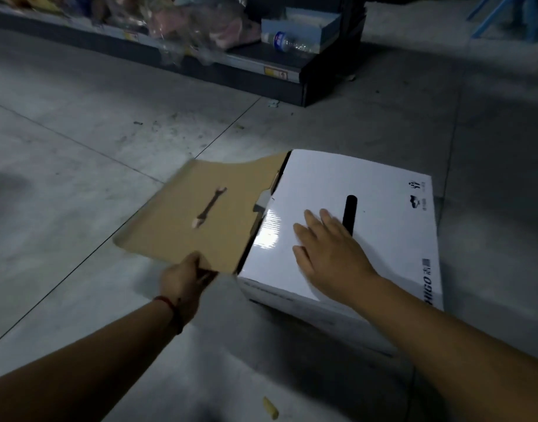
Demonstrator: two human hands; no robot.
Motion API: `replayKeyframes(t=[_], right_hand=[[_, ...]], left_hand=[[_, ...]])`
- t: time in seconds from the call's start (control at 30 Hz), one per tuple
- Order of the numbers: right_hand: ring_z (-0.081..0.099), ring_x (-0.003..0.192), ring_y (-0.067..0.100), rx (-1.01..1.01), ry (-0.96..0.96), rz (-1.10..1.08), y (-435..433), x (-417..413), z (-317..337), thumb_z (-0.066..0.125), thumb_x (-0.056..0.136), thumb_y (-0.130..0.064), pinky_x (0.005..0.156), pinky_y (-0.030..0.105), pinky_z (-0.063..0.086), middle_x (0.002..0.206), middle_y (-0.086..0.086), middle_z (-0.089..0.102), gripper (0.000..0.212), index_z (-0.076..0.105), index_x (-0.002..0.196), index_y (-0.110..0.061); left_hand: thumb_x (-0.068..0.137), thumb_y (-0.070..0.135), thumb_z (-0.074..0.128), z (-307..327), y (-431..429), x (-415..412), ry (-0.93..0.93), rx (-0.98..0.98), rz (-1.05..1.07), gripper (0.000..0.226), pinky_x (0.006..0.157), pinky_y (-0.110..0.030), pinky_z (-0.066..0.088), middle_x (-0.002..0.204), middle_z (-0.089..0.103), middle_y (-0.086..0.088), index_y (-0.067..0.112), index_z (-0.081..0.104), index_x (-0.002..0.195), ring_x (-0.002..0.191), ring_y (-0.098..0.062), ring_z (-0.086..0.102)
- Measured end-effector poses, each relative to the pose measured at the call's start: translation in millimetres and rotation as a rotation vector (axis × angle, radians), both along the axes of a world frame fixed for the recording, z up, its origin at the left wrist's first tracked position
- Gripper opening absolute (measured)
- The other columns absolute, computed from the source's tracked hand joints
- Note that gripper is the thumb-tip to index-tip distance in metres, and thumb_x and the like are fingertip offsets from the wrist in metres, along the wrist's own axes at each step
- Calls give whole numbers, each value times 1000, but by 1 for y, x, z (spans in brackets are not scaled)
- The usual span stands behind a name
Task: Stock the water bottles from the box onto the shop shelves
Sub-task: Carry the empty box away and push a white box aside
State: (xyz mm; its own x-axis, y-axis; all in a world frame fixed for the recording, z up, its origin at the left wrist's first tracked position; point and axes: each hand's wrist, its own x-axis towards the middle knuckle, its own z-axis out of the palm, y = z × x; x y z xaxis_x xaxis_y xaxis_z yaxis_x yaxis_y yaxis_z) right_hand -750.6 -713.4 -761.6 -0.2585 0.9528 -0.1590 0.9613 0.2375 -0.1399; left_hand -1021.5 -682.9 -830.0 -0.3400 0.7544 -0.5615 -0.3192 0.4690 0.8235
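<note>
Box [392,233] sat on the concrete floor [79,147], well apart from the low shelf [246,63] at the top of the view. Left hand [182,278] gripped the near edge of the brown flap [207,214], fingers curled round the cardboard, with the flap folded outward from the box. Right hand [328,248] lay flat on the white flap [316,178], fingers straight and spread beside the dark handle slot [350,213], holding nothing. That flap was down, so the contents could not be seen. One water bottle [287,42] lay on its side on the shelf, beside a blue carton [307,22]. Judged from this, the task was at the opening step: one flap open, one closed, no bottle in either hand. Unpacking and shelving remained to be done.
</note>
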Motion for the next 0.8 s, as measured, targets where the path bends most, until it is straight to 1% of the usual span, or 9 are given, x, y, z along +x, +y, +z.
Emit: replayKeyframes(t=[0.1, 0.17, 0.27, 0.37, 0.43, 0.47, 0.57, 0.7, 0.8], right_hand=[[16, 161, 21, -5, 189, 14, 12, 18, 8, 39, 112, -36, 128, 34, 14, 172, 3, 27, 49, 40, 158, -19], [40, 149, 17, -31, 393, -103, 14, 30, 16, 48, 110, -32, 120, 30, 32, 161, -1, 45, 41, 51, 149, -21], [64, 115, 11, 22, 717, -360, 15, 45, 26, 59, 106, -24, 100, 27, 50, 124, -8, 67, 19, 66, 123, -23], [74, 97, 19, 65, 1208, -708, 19, 60, 41, 56, 106, -11, 89, 38, 61, 112, 4, 76, 15, 68, 104, -20], [73, 81, 22, 96, 1527, -978, 14, 76, 51, 52, 108, -10, 70, 35, 62, 96, 3, 76, 20, 66, 97, -17], [68, 73, 24, 119, 1596, -1117, 10, 86, 53, 50, 108, -12, 61, 33, 58, 85, 4, 73, 26, 63, 87, -17], [61, 69, 29, 181, 1452, -1348, -2, 111, 47, 51, 105, -24, 64, 37, 50, 82, 11, 63, 31, 55, 75, -16], [64, 84, 31, 218, 1277, -1392, -10, 124, 31, 45, 101, -52, 74, 42, 50, 108, 22, 72, 55, 68, 112, -3], [65, 95, 30, 109, 994, -1250, -25, 110, 20, 52, 98, -56, 74, 33, 45, 111, 12, 67, 50, 62, 118, -11]], left_hand=[[88, 15, 55, 35, 27, 4, 243, 286, 39, 25, 83, -55, 61, 112, 65, -15, 4, 52, 110, 99, -34, 67], [95, 12, 51, 57, 34, 16, 433, 502, -79, 30, 77, -43, 62, 116, 63, -1, 16, 43, 123, 98, -23, 67], [102, 6, 48, 78, 42, 34, 694, 795, -322, 30, 76, -26, 56, 113, 60, 12, 28, 41, 122, 99, -3, 62], [92, 1, 55, 81, 50, 50, 825, 1006, -518, 41, 68, -21, 51, 108, 59, 2, 36, 51, 113, 91, -14, 61], [89, 8, 56, 76, 52, 63, 961, 1089, -691, 31, 72, -27, 52, 113, 57, 0, 24, 60, 115, 93, -21, 60], [87, 12, 57, 72, 50, 69, 1059, 1123, -772, 31, 74, -31, 51, 115, 57, 0, 19, 62, 117, 95, -23, 59], [83, 19, 56, 59, 48, 80, 1225, 1152, -865, 37, 79, -35, 47, 116, 58, -4, 15, 65, 119, 100, -27, 56], [87, 32, 62, 47, 49, 81, 1328, 1117, -997, 36, 80, -41, 47, 116, 57, -4, 20, 65, 121, 99, -29, 56], [90, 45, 62, 42, 42, 77, 1386, 1156, -1139, 42, 85, -39, 46, 119, 57, -3, 22, 66, 125, 104, -24, 56]])
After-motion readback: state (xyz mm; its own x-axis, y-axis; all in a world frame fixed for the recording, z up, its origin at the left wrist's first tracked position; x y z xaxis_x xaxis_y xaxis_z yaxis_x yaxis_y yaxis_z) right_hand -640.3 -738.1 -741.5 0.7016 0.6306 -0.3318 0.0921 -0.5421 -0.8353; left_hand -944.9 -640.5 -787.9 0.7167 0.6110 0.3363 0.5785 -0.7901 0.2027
